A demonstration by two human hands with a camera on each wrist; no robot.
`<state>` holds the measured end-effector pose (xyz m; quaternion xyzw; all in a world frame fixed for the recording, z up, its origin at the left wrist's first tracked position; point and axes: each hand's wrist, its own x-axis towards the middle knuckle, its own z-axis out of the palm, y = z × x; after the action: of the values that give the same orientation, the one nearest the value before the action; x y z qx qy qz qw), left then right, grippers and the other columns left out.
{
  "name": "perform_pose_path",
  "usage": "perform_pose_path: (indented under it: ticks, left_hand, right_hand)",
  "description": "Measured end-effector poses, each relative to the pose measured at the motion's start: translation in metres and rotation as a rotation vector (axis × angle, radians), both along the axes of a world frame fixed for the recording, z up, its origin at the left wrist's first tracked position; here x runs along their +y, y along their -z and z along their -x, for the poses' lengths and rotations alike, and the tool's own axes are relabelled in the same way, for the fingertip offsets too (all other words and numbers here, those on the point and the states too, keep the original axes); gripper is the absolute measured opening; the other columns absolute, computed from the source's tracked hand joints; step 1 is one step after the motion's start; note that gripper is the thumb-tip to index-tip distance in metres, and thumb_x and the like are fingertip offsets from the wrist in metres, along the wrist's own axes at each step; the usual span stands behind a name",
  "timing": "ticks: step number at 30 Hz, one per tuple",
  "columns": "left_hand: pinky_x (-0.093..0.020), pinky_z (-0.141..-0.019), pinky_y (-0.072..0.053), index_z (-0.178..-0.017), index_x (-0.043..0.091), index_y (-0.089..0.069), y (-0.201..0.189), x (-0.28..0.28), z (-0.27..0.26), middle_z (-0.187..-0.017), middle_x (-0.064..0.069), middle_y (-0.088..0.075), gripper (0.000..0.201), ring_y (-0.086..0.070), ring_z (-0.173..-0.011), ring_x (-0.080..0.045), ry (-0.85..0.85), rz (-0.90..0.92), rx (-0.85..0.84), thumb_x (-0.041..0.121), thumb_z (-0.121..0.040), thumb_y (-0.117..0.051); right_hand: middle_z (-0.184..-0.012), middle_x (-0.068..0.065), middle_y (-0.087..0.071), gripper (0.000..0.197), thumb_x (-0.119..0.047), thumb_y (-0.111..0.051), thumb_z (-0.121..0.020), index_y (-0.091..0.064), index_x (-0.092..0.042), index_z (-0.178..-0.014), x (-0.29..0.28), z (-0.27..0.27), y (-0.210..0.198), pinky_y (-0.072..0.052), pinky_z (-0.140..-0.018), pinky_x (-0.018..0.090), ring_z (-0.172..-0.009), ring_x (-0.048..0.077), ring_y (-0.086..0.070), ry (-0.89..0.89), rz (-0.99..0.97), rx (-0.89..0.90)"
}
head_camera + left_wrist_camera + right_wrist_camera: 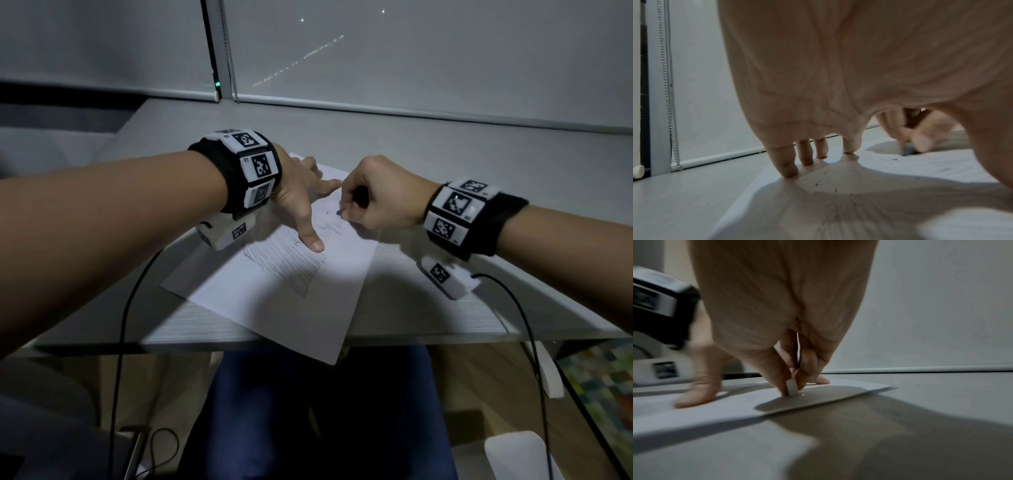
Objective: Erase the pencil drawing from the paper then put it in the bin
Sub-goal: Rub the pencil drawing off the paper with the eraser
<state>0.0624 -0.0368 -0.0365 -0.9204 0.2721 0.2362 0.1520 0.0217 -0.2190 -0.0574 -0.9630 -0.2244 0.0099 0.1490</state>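
A white sheet of paper [291, 291] lies tilted on the grey desk [445, 154], its near corner hanging over the front edge. Pencil hatching [287, 263] covers its middle. My left hand [305, 202] presses the sheet with spread, straight fingers [787, 164]. My right hand [373, 195] pinches a small white eraser [791, 387] and holds its tip against the paper [705, 415] near the far edge. In the left wrist view, eraser crumbs [826, 183] dot the paper [920, 164], and the eraser [907, 150] looks bluish and blurred.
Lowered roller blinds [411, 51] close off the far side of the desk, with a bead chain [668, 81] at the left. Cables [123, 325] hang from both wrist cameras. My legs in blue trousers [274, 411] are under the desk. A white object [520, 455] stands on the floor at lower right.
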Motion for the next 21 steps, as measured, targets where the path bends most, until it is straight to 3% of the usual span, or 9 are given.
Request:
perform_pose_path:
  ticks: [2,4,7,9,11,14,18,21]
  left_hand:
    - [-0.056,-0.111,-0.038,-0.164,0.051,0.003,0.001,0.001,-0.002,-0.165,-0.007,-0.018,0.156,-0.024,-0.154,-0.038,-0.015,0.026,-0.005,0.101,-0.036,-0.07]
    - [-0.055,-0.11,-0.039,-0.164,0.053,-0.001,0.0,0.002,-0.002,-0.164,-0.003,-0.018,0.157,-0.024,-0.154,-0.036,-0.024,0.052,0.014,0.099,-0.033,-0.074]
    - [-0.048,-0.118,-0.033,-0.167,0.05,-0.006,-0.007,0.004,-0.005,-0.172,0.01,-0.012,0.147,-0.018,-0.16,-0.025,-0.095,0.123,0.088,0.075,-0.05,-0.091]
    - [-0.042,-0.117,-0.032,-0.168,0.045,-0.01,-0.01,0.001,-0.006,-0.174,0.011,-0.015,0.133,-0.02,-0.16,-0.021,-0.127,0.176,0.11,0.061,-0.064,-0.092]
    - [-0.04,-0.113,-0.035,-0.168,0.043,-0.014,-0.01,-0.002,-0.004,-0.172,0.007,-0.023,0.129,-0.027,-0.157,-0.024,-0.138,0.194,0.096,0.067,-0.065,-0.088]
    - [-0.05,-0.11,-0.042,-0.165,0.04,-0.017,-0.006,-0.004,-0.001,-0.164,0.002,-0.029,0.141,-0.035,-0.151,-0.03,-0.095,0.151,0.032,0.082,-0.05,-0.088]
    - [-0.054,-0.117,-0.036,-0.167,0.042,-0.009,-0.001,0.001,0.001,-0.169,0.004,-0.018,0.141,-0.027,-0.156,-0.028,-0.049,0.148,0.038,0.081,-0.055,-0.086]
    - [-0.052,-0.117,-0.034,-0.165,0.035,-0.022,0.0,0.001,0.005,-0.164,-0.003,-0.027,0.121,-0.027,-0.153,-0.028,-0.015,0.17,0.026,0.072,-0.067,-0.085]
  right_hand:
    - [-0.072,-0.001,-0.076,0.008,-0.018,-0.079,-0.085,-0.08,-0.013,-0.079,0.002,0.009,-0.002,-0.053,-0.061,0.019,-0.062,0.009,-0.066,-0.053,-0.006,0.038]
    - [-0.068,-0.004,-0.074,0.011,-0.021,-0.082,-0.086,-0.08,-0.013,-0.079,-0.002,0.007,-0.003,-0.048,-0.058,0.014,-0.058,0.005,-0.062,-0.037,-0.04,0.06]
    - [-0.066,-0.006,-0.07,0.014,-0.024,-0.084,-0.085,-0.081,-0.012,-0.079,-0.011,-0.005,-0.001,-0.047,-0.062,0.019,-0.056,0.004,-0.06,0.1,-0.114,0.023]
    - [-0.069,-0.003,-0.073,0.014,-0.026,-0.084,-0.085,-0.081,-0.013,-0.079,-0.013,-0.01,-0.001,-0.05,-0.064,0.022,-0.06,0.008,-0.062,0.167,-0.148,0.003]
    - [-0.066,-0.004,-0.071,0.013,-0.026,-0.083,-0.083,-0.081,-0.013,-0.079,-0.008,-0.012,-0.005,-0.049,-0.062,0.02,-0.057,0.006,-0.059,0.168,-0.14,-0.014]
    - [-0.064,-0.005,-0.069,0.009,-0.021,-0.082,-0.081,-0.082,-0.012,-0.078,0.0,-0.011,-0.01,-0.047,-0.06,0.017,-0.055,0.004,-0.058,0.15,-0.095,-0.03]
    - [-0.073,0.001,-0.075,0.01,-0.015,-0.077,-0.085,-0.078,-0.01,-0.075,0.003,-0.009,-0.005,-0.064,-0.074,0.034,-0.069,0.017,-0.071,0.16,-0.015,-0.019]
    - [-0.076,0.003,-0.078,0.009,-0.015,-0.075,-0.084,-0.078,-0.01,-0.077,0.01,-0.001,-0.004,-0.065,-0.076,0.037,-0.075,0.019,-0.075,0.088,-0.011,0.01]
